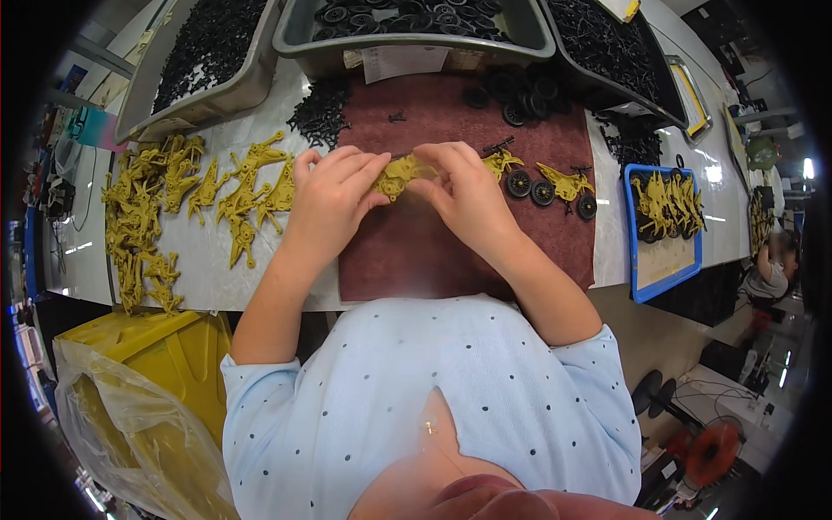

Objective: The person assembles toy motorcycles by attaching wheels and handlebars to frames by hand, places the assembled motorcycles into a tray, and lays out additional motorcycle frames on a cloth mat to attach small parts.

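Pinched from both sides: L hand [334, 192] and R hand [465, 180] share one yellow plastic toy-bike frame [396, 177], thumbs nearer the body, fingers on the far side. Gap btwn thumb & fingertips is narrow on each, approx the frame's own width; R fingertips are a bit blurred, so exact contact there is hard to tell. Frame is held over the maroon cloth [407, 256], L of its centre. Dark sliver at the frame's top edge, can't tell what.

Handling, my guess: v. light, stiff moulded plastic, prob. not slippery b/c of all the ribs & cutouts, but thin arms could snap or bend if squeezed hard. Best hold = the chunky mid-body, w/ fingertips only; avoid the slim ends.

Other pcs, relative to the cloth: loose yellow frames [134, 221] heaped well off its L side; small black plastic parts [319, 114] by its far L corner; one black pc [397, 116] lying on its far part. On its R side, a second yellow frame [565, 184] w/ black wheels [518, 184] next to it; more wheels [530, 97] piled at its far R. Grey bin [312, 59] of wheels beyond the far edge; blue tray [635, 260] w/ yellow frames off to its R.
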`<state>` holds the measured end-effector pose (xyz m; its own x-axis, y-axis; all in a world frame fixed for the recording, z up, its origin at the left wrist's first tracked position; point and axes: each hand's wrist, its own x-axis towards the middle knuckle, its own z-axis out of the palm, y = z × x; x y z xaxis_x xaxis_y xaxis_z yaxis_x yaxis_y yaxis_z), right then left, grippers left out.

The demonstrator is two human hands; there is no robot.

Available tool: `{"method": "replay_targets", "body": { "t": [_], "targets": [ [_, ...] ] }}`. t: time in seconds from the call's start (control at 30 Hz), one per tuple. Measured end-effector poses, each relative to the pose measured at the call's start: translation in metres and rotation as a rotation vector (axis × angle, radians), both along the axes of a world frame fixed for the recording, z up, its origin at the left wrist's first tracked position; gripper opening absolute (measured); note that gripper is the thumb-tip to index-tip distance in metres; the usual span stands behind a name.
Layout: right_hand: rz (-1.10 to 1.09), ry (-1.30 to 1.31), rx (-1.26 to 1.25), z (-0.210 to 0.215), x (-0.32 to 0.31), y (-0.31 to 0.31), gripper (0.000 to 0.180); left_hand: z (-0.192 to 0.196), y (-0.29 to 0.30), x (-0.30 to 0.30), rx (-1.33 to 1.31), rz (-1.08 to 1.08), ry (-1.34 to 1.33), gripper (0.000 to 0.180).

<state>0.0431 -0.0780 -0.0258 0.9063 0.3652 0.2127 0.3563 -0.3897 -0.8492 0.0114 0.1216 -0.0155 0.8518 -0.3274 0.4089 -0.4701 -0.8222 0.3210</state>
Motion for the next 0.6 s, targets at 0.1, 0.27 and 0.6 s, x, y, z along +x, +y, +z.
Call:
{"method": "replay_targets", "body": {
  "t": [0.1, 0.27, 0.6],
  "targets": [
    [-0.014, -0.016, -0.098, -0.007, 0.005, 0.006, 0.031, -0.007, 0.004, 0.008, 0.043, -0.017, 0.022, 0.041],
    [-0.051, -0.099, -0.267, -0.008, 0.004, 0.009, 0.029, -0.017, 0.008, 0.007, 0.018, -0.029, 0.043, 0.04],
    [-0.021, -0.013, -0.245, -0.01, 0.003, 0.014, 0.026, -0.027, 0.015, 0.008, -0.015, -0.049, 0.041, 0.04]
  ]
}}
